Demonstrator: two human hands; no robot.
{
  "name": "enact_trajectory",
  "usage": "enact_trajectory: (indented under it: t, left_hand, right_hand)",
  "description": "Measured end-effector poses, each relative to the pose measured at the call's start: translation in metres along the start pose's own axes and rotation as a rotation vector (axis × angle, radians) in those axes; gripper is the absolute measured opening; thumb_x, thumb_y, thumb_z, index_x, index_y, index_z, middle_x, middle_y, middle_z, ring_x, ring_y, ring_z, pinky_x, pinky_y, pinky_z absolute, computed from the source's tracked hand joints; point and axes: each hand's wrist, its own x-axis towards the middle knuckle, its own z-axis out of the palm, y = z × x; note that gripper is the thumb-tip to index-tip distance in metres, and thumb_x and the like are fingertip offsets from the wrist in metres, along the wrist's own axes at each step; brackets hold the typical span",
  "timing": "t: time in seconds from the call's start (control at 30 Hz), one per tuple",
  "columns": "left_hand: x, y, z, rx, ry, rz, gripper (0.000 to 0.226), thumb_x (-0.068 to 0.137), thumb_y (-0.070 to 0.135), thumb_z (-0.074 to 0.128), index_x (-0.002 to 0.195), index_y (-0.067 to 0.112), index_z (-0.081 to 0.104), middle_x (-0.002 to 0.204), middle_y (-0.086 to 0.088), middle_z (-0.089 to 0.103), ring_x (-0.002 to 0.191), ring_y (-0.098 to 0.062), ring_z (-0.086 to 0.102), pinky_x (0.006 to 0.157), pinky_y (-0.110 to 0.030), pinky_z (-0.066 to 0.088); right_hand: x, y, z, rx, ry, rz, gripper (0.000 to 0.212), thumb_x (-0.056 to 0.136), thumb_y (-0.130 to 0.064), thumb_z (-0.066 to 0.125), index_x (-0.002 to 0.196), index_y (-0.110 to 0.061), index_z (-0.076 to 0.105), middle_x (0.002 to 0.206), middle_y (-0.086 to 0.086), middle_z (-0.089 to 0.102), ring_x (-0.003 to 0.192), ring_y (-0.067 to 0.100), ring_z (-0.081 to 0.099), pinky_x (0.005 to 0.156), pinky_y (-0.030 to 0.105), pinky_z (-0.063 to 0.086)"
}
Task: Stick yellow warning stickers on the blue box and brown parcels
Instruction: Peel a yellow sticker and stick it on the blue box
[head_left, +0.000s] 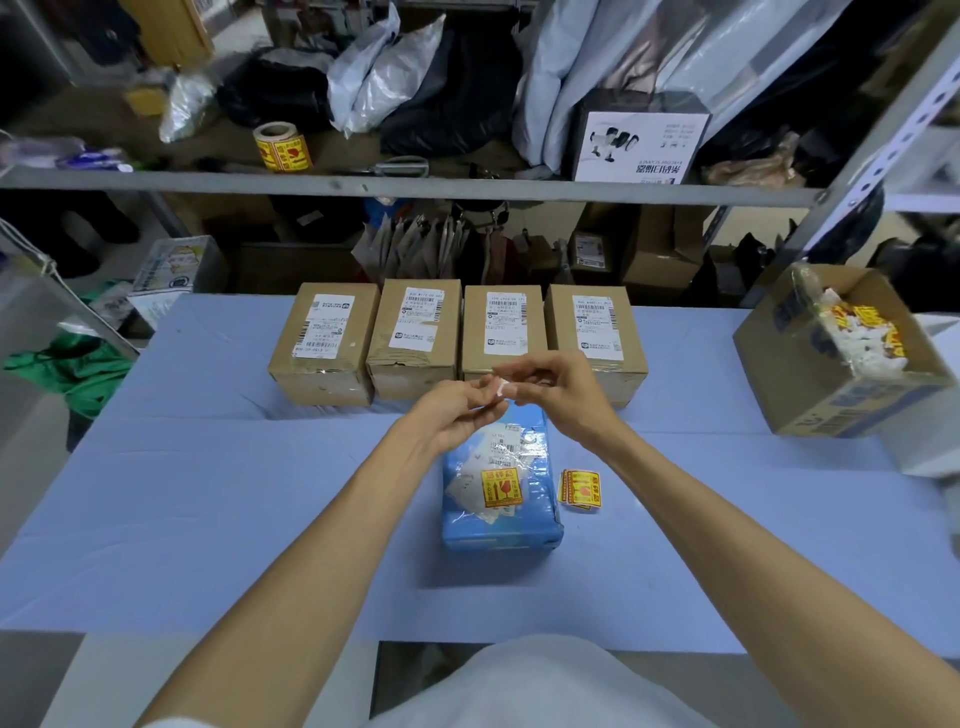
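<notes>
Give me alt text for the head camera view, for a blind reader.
A left hand and right hand pinch a small white paper scrap above a blue wrapped box bearing a yellow warning sticker. Four brown cardboard parcels stand in a row behind; loose yellow stickers lie beside it.

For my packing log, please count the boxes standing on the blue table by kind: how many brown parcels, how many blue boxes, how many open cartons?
Brown parcels: 4
Blue box: 1
Open carton: 1
Total: 6
</notes>
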Motion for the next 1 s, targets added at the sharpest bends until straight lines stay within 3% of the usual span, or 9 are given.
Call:
enact_trajectory:
  t: [0.17, 0.3, 0.43, 0.57, 0.63, 0.83, 0.9, 1.0]
  left_hand:
    - [0.007, -0.003, 0.014, 0.066, 0.023, 0.008, 0.005, 0.088, -0.002, 0.060, 0.088, 0.001, 0.056, 0.074, -0.010, 0.064, 0.071, -0.014, 0.063, 0.057, -0.017, 0.056]
    - [0.019, -0.009, 0.035, 0.130, -0.082, -0.004, 0.007, 0.091, -0.002, 0.056, 0.087, 0.002, 0.060, 0.063, -0.002, 0.070, 0.059, -0.006, 0.068, 0.059, -0.018, 0.057]
    - [0.038, -0.017, 0.074, 0.292, -0.212, -0.018, 0.010, 0.090, 0.000, 0.058, 0.087, 0.007, 0.064, 0.069, 0.000, 0.070, 0.069, -0.007, 0.066, 0.066, -0.018, 0.057]
    - [0.061, -0.028, 0.134, 0.577, -0.322, -0.030, 0.010, 0.089, 0.004, 0.062, 0.081, 0.009, 0.064, 0.068, -0.003, 0.066, 0.059, -0.008, 0.063, 0.060, -0.018, 0.053]
    - [0.074, -0.035, 0.168, 0.836, -0.314, 0.079, 0.005, 0.088, 0.009, 0.064, 0.082, 0.010, 0.063, 0.073, -0.005, 0.064, 0.061, -0.011, 0.059, 0.063, -0.023, 0.047]
    - [0.105, -0.049, 0.266, 1.444, -0.437, 0.394, 0.008, 0.085, 0.020, 0.062, 0.087, 0.013, 0.066, 0.086, -0.008, 0.068, 0.077, -0.018, 0.066, 0.066, -0.027, 0.052]
    - [0.115, -0.050, 0.294, 1.553, -0.462, 0.437, 0.015, 0.086, 0.019, 0.061, 0.094, 0.008, 0.067, 0.086, -0.009, 0.068, 0.083, -0.022, 0.066, 0.074, -0.033, 0.052]
    - [0.130, -0.050, 0.327, 1.617, -0.477, 0.474, 0.015, 0.086, 0.016, 0.059, 0.090, 0.005, 0.067, 0.082, -0.010, 0.066, 0.081, -0.025, 0.063, 0.071, -0.035, 0.050]
  right_hand:
    - [-0.004, 0.008, -0.014, -0.010, 0.124, 0.015, 0.017, 0.077, 0.002, 0.074, 0.093, 0.005, 0.074, 0.081, 0.014, 0.071, 0.069, 0.010, 0.066, 0.066, 0.020, 0.054]
    - [-0.013, 0.011, -0.040, -0.038, 0.133, 0.013, 0.007, 0.080, -0.004, 0.073, 0.087, -0.005, 0.074, 0.079, 0.005, 0.072, 0.072, 0.005, 0.067, 0.067, 0.015, 0.051]
    - [-0.028, 0.023, -0.078, -0.121, 0.262, 0.057, 0.004, 0.077, -0.007, 0.076, 0.081, -0.006, 0.074, 0.076, 0.006, 0.072, 0.070, 0.008, 0.064, 0.068, 0.018, 0.050]
    - [-0.051, 0.039, -0.126, -0.145, 0.401, 0.160, 0.010, 0.078, -0.001, 0.073, 0.071, -0.006, 0.067, 0.068, 0.013, 0.068, 0.065, 0.023, 0.068, 0.066, 0.035, 0.053]
    - [-0.060, 0.044, -0.153, -0.134, 0.489, 0.203, 0.014, 0.077, 0.004, 0.071, 0.069, -0.002, 0.062, 0.067, 0.018, 0.066, 0.067, 0.033, 0.071, 0.067, 0.043, 0.057]
    - [-0.075, 0.045, -0.234, -0.274, 0.666, 0.259, 0.009, 0.077, -0.001, 0.074, 0.074, -0.003, 0.066, 0.070, 0.016, 0.069, 0.058, 0.018, 0.069, 0.059, 0.030, 0.059]
    - [-0.077, 0.046, -0.260, -0.290, 0.723, 0.271, 0.006, 0.076, 0.001, 0.073, 0.075, 0.000, 0.068, 0.070, 0.016, 0.069, 0.056, 0.015, 0.066, 0.059, 0.028, 0.058]
    - [-0.079, 0.054, -0.299, -0.281, 0.812, 0.290, 0.004, 0.072, 0.004, 0.074, 0.075, 0.004, 0.071, 0.067, 0.012, 0.067, 0.060, 0.018, 0.063, 0.062, 0.031, 0.055]
